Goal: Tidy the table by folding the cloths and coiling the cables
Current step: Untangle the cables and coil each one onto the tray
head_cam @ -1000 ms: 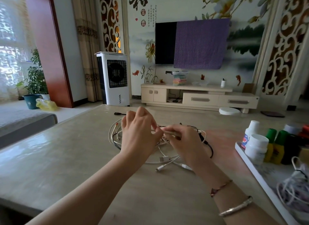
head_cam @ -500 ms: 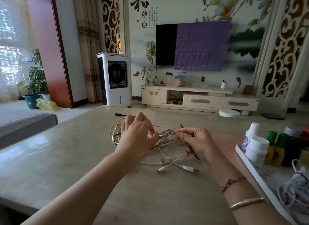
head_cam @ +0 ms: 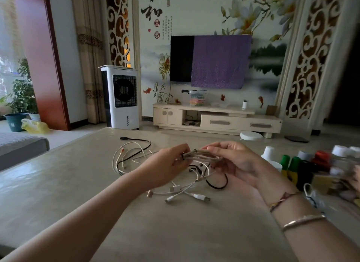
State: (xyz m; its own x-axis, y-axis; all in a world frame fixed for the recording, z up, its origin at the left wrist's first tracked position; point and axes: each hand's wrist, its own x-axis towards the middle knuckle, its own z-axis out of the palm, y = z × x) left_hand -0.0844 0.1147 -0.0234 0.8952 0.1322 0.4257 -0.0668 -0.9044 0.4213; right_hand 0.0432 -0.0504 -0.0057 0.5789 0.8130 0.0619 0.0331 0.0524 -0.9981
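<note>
I see the left hand (head_cam: 165, 167) and right hand (head_cam: 236, 162) pinching the beige cable bundle (head_cam: 200, 156) between them — its strands blur together. Below them the loose cables (head_cam: 181, 189) lie tangled on the table (head_cam: 58, 193), partly hidden by both hands.

both forearms reach forward and meet near the middle. the left hand (head_cam: 167, 168) is seen from the back, its fingers curled and pinching. the right hand (head_cam: 236, 164) is turned palm up, fingers bent inward, with two bracelets on its wrist.
</note>
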